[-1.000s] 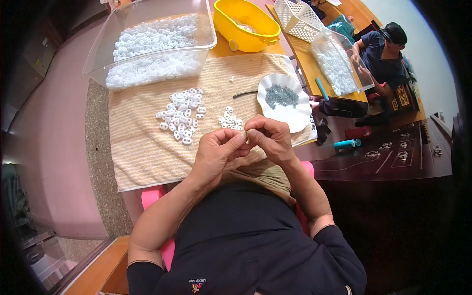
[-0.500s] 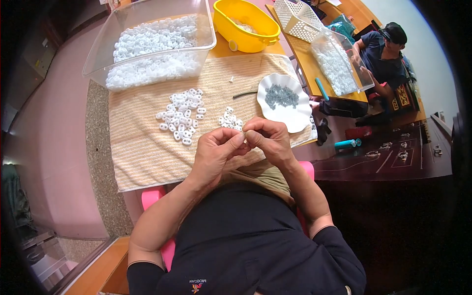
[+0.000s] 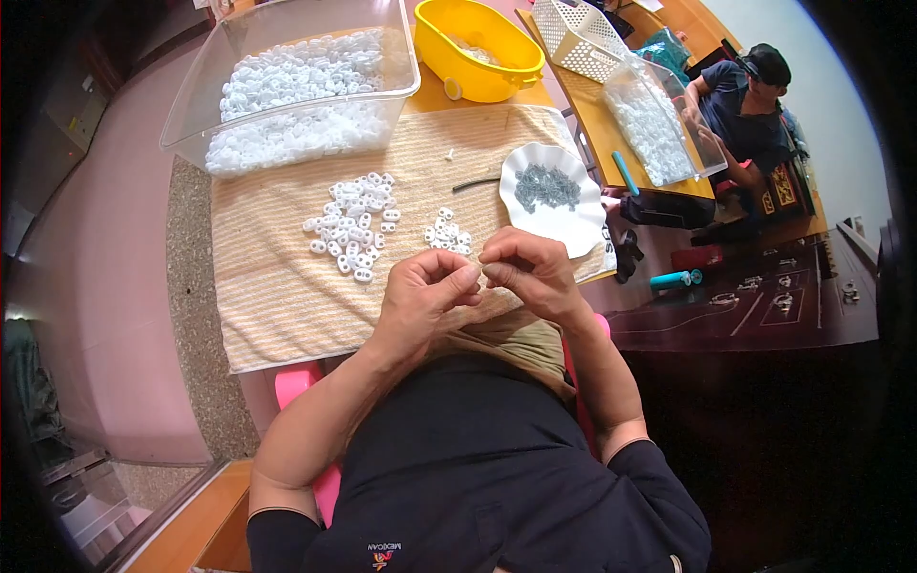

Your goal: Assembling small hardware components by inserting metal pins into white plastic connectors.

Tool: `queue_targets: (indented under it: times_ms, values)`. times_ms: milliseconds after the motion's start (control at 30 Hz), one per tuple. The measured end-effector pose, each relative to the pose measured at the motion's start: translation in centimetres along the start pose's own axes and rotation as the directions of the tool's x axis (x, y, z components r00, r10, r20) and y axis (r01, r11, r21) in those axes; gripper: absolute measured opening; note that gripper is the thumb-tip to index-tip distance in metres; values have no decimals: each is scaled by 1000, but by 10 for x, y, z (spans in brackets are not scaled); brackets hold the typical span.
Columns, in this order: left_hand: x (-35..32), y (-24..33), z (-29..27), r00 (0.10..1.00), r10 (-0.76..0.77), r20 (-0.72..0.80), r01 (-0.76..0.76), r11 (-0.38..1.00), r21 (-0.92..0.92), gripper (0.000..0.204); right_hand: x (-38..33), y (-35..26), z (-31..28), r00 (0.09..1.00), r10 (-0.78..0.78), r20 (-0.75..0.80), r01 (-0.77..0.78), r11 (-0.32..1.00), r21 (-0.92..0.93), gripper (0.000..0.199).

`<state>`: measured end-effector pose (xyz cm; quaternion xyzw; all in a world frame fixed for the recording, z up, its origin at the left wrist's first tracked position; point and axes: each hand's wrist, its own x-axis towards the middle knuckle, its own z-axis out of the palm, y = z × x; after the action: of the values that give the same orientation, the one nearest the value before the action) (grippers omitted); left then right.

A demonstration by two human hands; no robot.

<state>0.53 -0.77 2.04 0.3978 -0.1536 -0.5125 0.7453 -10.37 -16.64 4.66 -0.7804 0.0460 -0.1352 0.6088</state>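
My left hand and my right hand face each other over the near part of a striped towel, a small gap between them. Both pinch thumb against fingertips; whatever sits in either pinch is too small to make out. Just beyond my fingers lies a little group of white plastic pieces. Farther left is a larger heap of white two-holed oval pieces. Past my right hand, a white wavy-rimmed plate carries a pile of small grey-clear parts.
A clear bin of white pieces stands at the far left, beside a yellow tub. A dark thin rod lies by the plate. At right, a person sits by another clear bin and a white perforated basket.
My hands have drawn slightly apart; the fingertips met before and now have a gap between them. My right hand has shifted a little to the right.
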Motion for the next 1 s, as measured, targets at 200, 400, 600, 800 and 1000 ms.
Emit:
queue_targets:
  times_ms: [200, 400, 600, 800, 1000]
  values:
    - [-1, 0, -1, 999, -53, 7, 53, 998, -26, 13, 0, -7, -1, 996, -86, 5, 86, 991, -103, 11]
    - [-1, 3, 1, 994, -94, 45, 99, 988, -117, 12, 0, -9, 0, 976, -217, 5, 214, 957, -196, 13]
    - [-1, 6, 0, 993, -115, 8, 115, 982, -149, 12, 3, -15, 1, 975, -196, -100, 155, 934, -321, 11]
    - [1, 4, -2, 994, -108, -25, 104, 987, -119, 11, 26, -2, -16, 917, -397, -35, 193, 519, -833, 7]
    - [2, 3, -3, 995, -95, -35, 91, 991, -94, 12, 39, 6, -24, 933, -356, 49, 196, 391, -899, 8]
